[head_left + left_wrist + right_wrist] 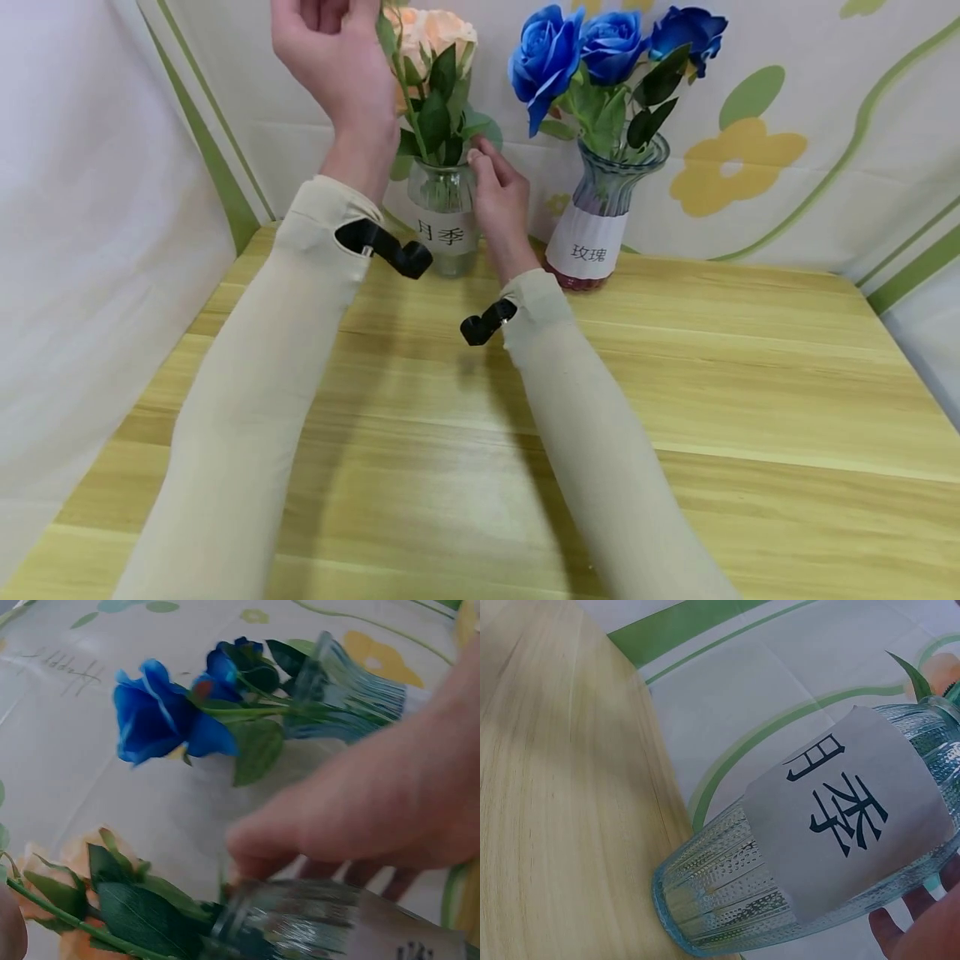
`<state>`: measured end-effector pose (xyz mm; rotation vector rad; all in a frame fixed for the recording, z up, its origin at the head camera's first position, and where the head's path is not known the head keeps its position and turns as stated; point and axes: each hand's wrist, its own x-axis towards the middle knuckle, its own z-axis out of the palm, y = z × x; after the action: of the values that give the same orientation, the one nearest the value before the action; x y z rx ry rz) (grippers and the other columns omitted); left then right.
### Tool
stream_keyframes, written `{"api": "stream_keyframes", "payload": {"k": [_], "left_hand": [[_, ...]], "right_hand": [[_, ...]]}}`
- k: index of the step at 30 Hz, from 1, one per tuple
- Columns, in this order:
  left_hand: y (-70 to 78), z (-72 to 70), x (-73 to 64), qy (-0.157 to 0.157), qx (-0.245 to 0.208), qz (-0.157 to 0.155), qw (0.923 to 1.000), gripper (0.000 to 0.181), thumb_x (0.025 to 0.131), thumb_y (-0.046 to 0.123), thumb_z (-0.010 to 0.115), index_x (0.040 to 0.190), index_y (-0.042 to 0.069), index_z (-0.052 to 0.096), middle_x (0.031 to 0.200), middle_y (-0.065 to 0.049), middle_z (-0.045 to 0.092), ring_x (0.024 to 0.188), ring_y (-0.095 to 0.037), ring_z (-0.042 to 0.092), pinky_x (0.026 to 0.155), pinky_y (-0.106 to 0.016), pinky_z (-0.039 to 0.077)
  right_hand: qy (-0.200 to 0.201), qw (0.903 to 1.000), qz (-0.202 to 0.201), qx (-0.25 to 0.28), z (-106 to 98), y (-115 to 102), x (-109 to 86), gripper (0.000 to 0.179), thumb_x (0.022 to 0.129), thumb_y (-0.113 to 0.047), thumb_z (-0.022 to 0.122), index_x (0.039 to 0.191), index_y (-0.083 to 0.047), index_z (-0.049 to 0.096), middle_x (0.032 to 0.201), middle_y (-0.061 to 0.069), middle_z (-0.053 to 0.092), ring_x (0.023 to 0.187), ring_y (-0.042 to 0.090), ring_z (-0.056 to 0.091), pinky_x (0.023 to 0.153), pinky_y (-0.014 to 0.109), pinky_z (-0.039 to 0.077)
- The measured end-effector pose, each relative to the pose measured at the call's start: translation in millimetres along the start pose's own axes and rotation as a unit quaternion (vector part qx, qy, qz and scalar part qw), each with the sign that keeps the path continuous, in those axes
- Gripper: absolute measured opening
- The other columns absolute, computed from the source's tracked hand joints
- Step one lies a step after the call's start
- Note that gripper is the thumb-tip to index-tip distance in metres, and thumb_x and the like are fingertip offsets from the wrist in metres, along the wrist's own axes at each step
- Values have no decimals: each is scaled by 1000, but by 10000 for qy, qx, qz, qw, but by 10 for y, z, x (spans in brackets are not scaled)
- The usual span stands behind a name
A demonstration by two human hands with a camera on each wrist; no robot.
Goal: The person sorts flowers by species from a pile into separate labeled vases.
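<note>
Peach roses with dark green leaves stand in a clear glass vase labelled 月季. My left hand is raised at the top of the head view, fingers curled beside the blooms. It pinches a green rose stem that slants down into the vase mouth; the fingertips are partly cut off. With its thumb and fingers, my right hand holds the vase by its right side, just below the rim. The right wrist view has the textured glass vase upright on the table, with fingertips against it.
To the right stands a second glass vase, labelled 玫瑰, with reddish liquid at its base and blue roses leaning left. A wood-grain table carries both vases. Behind them hangs a white curtain with printed flowers.
</note>
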<state>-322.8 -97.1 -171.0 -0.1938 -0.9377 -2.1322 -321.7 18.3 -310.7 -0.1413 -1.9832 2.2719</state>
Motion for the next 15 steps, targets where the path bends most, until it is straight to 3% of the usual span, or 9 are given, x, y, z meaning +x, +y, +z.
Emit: {"api": "stream_keyframes", "payload": {"k": [3, 6, 10, 15], "left_hand": [[-10, -117, -74, -64, 683, -90, 9976, 28, 92, -13, 73, 118, -6, 64, 98, -7, 68, 88, -16, 66, 88, -25, 58], [-18, -207, -107, 22, 1269, -436, 9910, 34, 90, -7, 79, 122, -1, 68, 108, -6, 73, 95, -15, 69, 91, -22, 58], [-64, -296, -125, 171, 1748, -1096, 9783, 38, 88, -3, 83, 123, 6, 72, 112, -4, 76, 99, -12, 70, 91, -17, 57], [-193, -430, -159, 196, 2074, -1430, 9676, 37, 85, -4, 85, 118, 8, 75, 107, -5, 79, 97, -13, 71, 90, -19, 59]], "right_hand": [[-6, 10000, 7, -17, 1, 1, -2, 42, 108, -38, 59, 150, -35, 60, 152, -24, 58, 150, 0, 45, 126, 26, 36], [-31, 10000, 57, 31, -2, -3, -7, 43, 108, -39, 60, 151, -35, 59, 153, -24, 57, 150, -1, 45, 126, 25, 35], [-50, 10000, 9, 50, -5, -8, -12, 44, 109, -38, 58, 152, -33, 58, 155, -23, 56, 150, 0, 45, 126, 25, 36], [-59, 9999, -36, 83, -7, -15, -23, 45, 109, -37, 59, 153, -31, 57, 155, -21, 56, 150, -1, 45, 126, 23, 37]]}}
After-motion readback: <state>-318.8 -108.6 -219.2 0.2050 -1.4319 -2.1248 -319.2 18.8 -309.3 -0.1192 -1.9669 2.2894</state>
